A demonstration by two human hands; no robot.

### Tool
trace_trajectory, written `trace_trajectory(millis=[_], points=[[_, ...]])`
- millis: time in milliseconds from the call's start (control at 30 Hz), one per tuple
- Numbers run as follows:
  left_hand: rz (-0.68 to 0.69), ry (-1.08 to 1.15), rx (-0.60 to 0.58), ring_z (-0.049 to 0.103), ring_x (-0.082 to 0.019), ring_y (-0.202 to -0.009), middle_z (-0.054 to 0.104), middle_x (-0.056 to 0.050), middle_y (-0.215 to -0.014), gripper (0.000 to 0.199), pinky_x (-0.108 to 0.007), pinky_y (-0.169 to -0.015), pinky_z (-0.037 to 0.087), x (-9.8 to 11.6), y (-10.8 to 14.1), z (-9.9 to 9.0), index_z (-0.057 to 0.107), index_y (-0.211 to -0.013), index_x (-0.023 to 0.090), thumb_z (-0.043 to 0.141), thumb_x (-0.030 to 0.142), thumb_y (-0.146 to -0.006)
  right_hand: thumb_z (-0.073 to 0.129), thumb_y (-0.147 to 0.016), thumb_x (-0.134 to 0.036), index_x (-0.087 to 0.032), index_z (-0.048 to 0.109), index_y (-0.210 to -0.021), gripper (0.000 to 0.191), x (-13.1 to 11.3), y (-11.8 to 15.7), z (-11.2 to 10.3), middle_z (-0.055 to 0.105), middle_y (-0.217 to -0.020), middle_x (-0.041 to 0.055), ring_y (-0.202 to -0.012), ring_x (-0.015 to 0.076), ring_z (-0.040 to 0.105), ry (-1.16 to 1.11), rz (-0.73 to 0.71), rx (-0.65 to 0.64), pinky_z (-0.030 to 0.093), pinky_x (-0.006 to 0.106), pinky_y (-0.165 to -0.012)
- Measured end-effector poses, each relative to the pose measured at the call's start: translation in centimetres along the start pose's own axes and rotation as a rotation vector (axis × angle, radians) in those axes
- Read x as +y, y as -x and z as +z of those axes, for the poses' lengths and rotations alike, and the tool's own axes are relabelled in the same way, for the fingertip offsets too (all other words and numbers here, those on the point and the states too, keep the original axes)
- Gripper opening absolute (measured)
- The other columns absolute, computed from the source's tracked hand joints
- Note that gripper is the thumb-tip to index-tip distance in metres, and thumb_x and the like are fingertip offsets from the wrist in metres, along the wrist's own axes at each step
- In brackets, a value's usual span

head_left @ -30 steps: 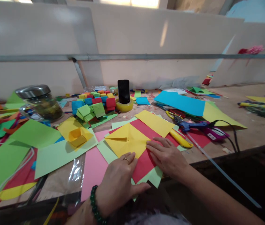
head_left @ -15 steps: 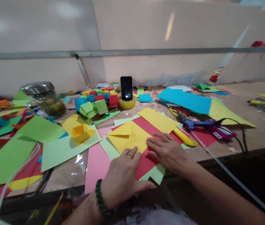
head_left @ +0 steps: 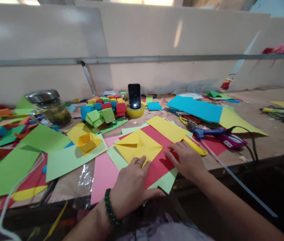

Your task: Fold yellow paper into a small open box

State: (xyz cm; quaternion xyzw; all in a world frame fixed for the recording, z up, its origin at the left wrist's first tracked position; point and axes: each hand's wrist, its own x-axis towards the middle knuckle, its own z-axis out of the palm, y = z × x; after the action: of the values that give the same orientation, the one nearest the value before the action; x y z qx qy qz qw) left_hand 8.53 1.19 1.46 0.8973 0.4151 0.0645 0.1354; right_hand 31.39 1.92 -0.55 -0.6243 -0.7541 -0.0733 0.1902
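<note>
A yellow folded paper square (head_left: 142, 144) lies turned like a diamond, with flaps folded to its middle and the left flap lifted a little. My left hand (head_left: 131, 177) rests fingertips on its lower corner, thumb stretched out to the right; the hand is open. Just right of the square, my right hand (head_left: 187, 160) hovers over or touches a red paper sheet (head_left: 160, 170), fingers slightly bent and apart, holding nothing. Beneath are pale green and pink sheets (head_left: 104, 180). A small yellow folded paper box (head_left: 87, 143) sits to the left.
Coloured paper cubes (head_left: 104, 112) are grouped behind. A phone (head_left: 134, 96) stands in a tape roll (head_left: 135, 112). A glass jar mug (head_left: 53, 112) is at left. On the right lie a yellow cutter (head_left: 195, 147), blue-handled pliers (head_left: 207, 133) and blue sheets (head_left: 194, 107).
My right hand has moved right, off the yellow folded square and onto or above the red sheet. My left hand keeps its place on the lower corner. The view has shifted slightly.
</note>
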Motion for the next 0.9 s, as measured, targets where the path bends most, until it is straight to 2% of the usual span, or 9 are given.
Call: trace_trajectory(millis=[100, 200, 333, 467, 533, 667, 733, 833, 900], points=[[-0.011, -0.016, 0.059, 0.048, -0.033, -0.125, 0.052, -0.015, -0.140, 0.081, -0.044, -0.092, 0.054, 0.0, 0.2, 0.6, 0.051, -0.135, 0.018, 0.049, 0.075, -0.078, 0.052, -0.086, -0.060, -0.020, 0.065, -0.073, 0.044, -0.6, -1.5, 0.0, 0.067, -0.075, 0.0059, -0.072, 0.0217, 0.061, -0.051, 0.243, -0.123, 0.041, 0.032, -0.061], [-0.015, -0.008, 0.117, 0.043, -0.033, -0.130, 0.048, -0.015, -0.144, 0.077, -0.048, -0.098, 0.050, -0.1, 0.4, 1.2, 0.046, -0.140, 0.019, 0.046, 0.070, -0.082, 0.061, -0.080, -0.057, -0.021, 0.064, -0.070, 0.038, -1.6, -3.0, 0.3, 0.068, -0.072, 0.0034, -0.065, 0.0187, 0.061, -0.182, 0.336, -0.218, 0.036, 0.028, -0.054], [0.011, 0.047, 0.137, 0.041, -0.034, -0.132, 0.046, -0.018, -0.145, 0.075, -0.051, -0.101, 0.046, -0.3, 0.9, 1.4, 0.048, -0.138, 0.019, 0.046, 0.069, -0.083, 0.061, -0.081, -0.050, -0.022, 0.066, -0.073, 0.030, -2.8, -3.8, 0.6, 0.070, -0.072, 0.0037, -0.066, 0.0192, 0.063, -0.274, 0.319, -0.258, 0.036, 0.028, -0.054], [0.014, 0.130, 0.180, 0.040, -0.033, -0.134, 0.043, -0.019, -0.146, 0.067, -0.050, -0.105, 0.043, 0.0, 1.1, 1.4, 0.050, -0.137, 0.018, 0.047, 0.063, -0.087, 0.057, -0.080, -0.063, -0.019, 0.067, -0.079, 0.045, -2.8, -4.2, 0.6, 0.070, -0.078, 0.0124, -0.074, 0.0266, 0.065, -0.094, 0.376, -0.184, 0.040, 0.032, -0.059], [0.021, 0.176, 0.191, 0.038, -0.032, -0.136, 0.041, -0.019, -0.147, 0.063, -0.049, -0.107, 0.041, 0.2, 1.1, 1.4, 0.050, -0.137, 0.018, 0.048, 0.058, -0.089, 0.058, -0.079, -0.063, -0.017, 0.068, -0.081, 0.047, -2.7, -4.4, 0.7, 0.070, -0.083, 0.0160, -0.078, 0.0290, 0.066, -0.054, 0.380, -0.176, 0.041, 0.034, -0.062], [0.046, 0.226, 0.177, 0.037, -0.031, -0.137, 0.042, -0.021, -0.147, 0.057, -0.047, -0.108, 0.041, 0.5, 0.9, 1.7, 0.052, -0.135, 0.017, 0.055, 0.048, -0.088, 0.065, -0.079, -0.050, -0.020, 0.068, -0.076, 0.031, -2.7, -4.9, 0.9, 0.071, -0.077, 0.0082, -0.072, 0.0220, 0.066, -0.165, 0.333, -0.236, 0.041, 0.028, -0.057], [0.058, 0.230, 0.179, 0.038, -0.031, -0.137, 0.043, -0.020, -0.145, 0.053, -0.046, -0.108, 0.040, 0.5, 1.0, 1.6, 0.055, -0.133, 0.017, 0.057, 0.045, -0.087, 0.065, -0.078, -0.049, -0.019, 0.067, -0.082, 0.030, -2.8, -5.1, 1.0, 0.071, -0.081, 0.0077, -0.074, 0.0219, 0.067, -0.177, 0.332, -0.220, 0.042, 0.028, -0.058], [0.100, 0.204, 0.202, 0.040, -0.030, -0.136, 0.044, -0.019, -0.145, 0.049, -0.046, -0.107, 0.041, 0.1, 1.8, 0.2, 0.057, -0.130, 0.019, 0.057, 0.044, -0.087, 0.070, -0.071, -0.055, -0.014, 0.063, -0.099, 0.050, -2.8, -5.2, 0.9, 0.069, -0.093, 0.0159, -0.086, 0.0304, 0.066, -0.176, 0.365, -0.150, 0.044, 0.034, -0.064], [0.129, 0.174, 0.220, 0.044, -0.029, -0.133, 0.046, -0.017, -0.144, 0.047, -0.045, -0.105, 0.043, -0.7, 2.4, -1.7, 0.058, -0.128, 0.020, 0.056, 0.045, -0.089, 0.076, -0.066, -0.050, -0.012, 0.060, -0.108, 0.059, -2.5, -5.2, 0.8, 0.068, -0.097, 0.0176, -0.091, 0.0325, 0.065, -0.217, 0.368, -0.130, 0.045, 0.035, -0.067]])
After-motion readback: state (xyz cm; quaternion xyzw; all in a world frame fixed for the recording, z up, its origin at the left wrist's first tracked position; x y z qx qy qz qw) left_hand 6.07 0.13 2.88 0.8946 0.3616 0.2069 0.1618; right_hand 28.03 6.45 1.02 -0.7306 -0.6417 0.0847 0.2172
